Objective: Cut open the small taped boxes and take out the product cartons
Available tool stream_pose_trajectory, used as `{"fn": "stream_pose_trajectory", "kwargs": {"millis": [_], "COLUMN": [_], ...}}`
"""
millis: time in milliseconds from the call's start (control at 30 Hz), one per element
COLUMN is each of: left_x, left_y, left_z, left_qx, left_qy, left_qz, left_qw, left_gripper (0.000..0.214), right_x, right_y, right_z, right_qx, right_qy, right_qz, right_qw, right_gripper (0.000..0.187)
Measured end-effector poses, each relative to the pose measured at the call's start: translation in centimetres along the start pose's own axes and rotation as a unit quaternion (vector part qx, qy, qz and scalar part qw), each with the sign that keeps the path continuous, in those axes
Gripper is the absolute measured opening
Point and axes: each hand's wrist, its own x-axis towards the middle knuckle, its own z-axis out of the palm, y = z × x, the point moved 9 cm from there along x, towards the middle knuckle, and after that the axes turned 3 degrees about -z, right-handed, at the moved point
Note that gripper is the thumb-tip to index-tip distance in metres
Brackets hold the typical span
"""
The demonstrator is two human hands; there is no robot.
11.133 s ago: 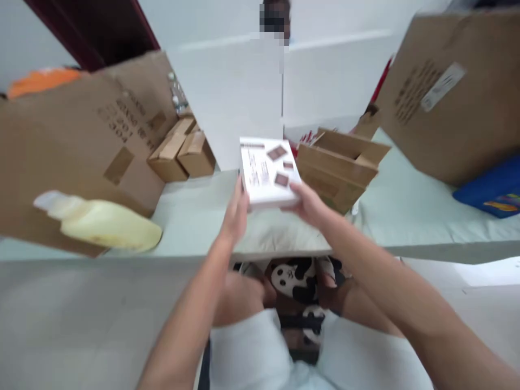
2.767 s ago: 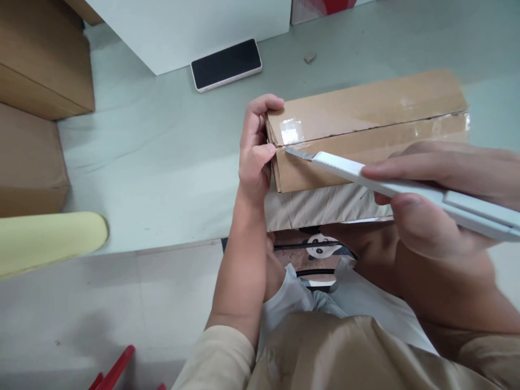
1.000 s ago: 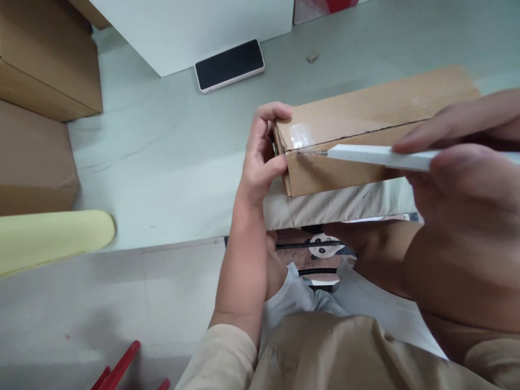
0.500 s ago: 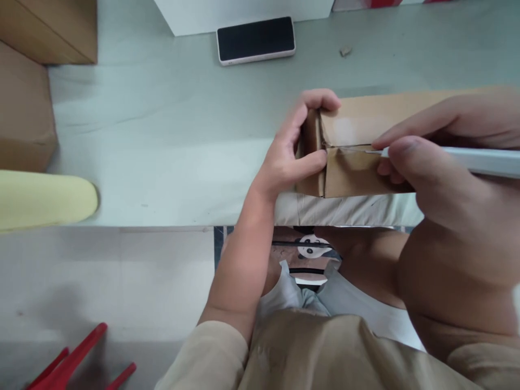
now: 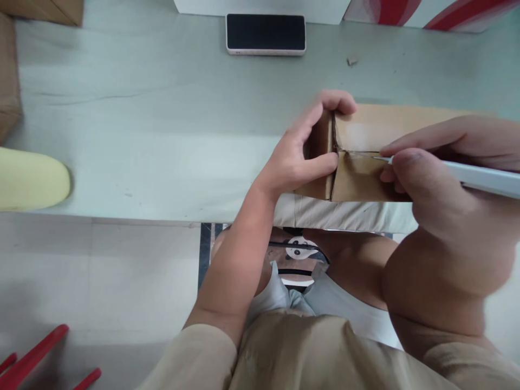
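A long brown cardboard box (image 5: 365, 184) lies along the table's front edge. My left hand (image 5: 303, 157) grips its left end, with the thumb on the near flap and the fingers over the far side. In my right hand (image 5: 442, 168) is a white pen-shaped cutter (image 5: 483, 177) with a thin pointed metal tip. The tip is at the seam running along the box's top, a little right of my left thumb. My right fingertips rest on or just over the box top. The box's right end is hidden behind my right hand.
On the pale green table (image 5: 162, 119) lies a dark-topped white device (image 5: 266, 33), against a white box (image 5: 260, 5). A small scrap (image 5: 351, 62) lies nearby. Brown cartons (image 5: 8, 76) and a yellow rounded object (image 5: 32, 181) are at left. Red legs (image 5: 36, 352) show on the floor.
The view has shifted, so most things on the table appear displaced. The cutter's tip has moved slightly back to the right from my left thumb. Both hands keep their hold.
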Motion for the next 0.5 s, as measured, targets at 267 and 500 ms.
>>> {"fn": "stream_pose_trajectory", "kwargs": {"millis": [267,500], "left_x": [-0.04,-0.01], "left_y": [-0.92,-1.08], "left_z": [0.45,0.51], "left_qx": [-0.052,-0.069], "left_qy": [-0.018,-0.012], "left_qz": [-0.015,-0.031], "left_qw": [0.998,0.997], "left_gripper": [0.059,0.061], "right_x": [0.62,0.32], "right_y": [-0.53,-0.20], "right_z": [0.37,0.02], "right_qx": [-0.032,-0.017], "right_qy": [-0.044,-0.021], "right_qz": [-0.024,0.005], "right_qw": [0.998,1.000], "right_gripper": [0.016,0.019]}}
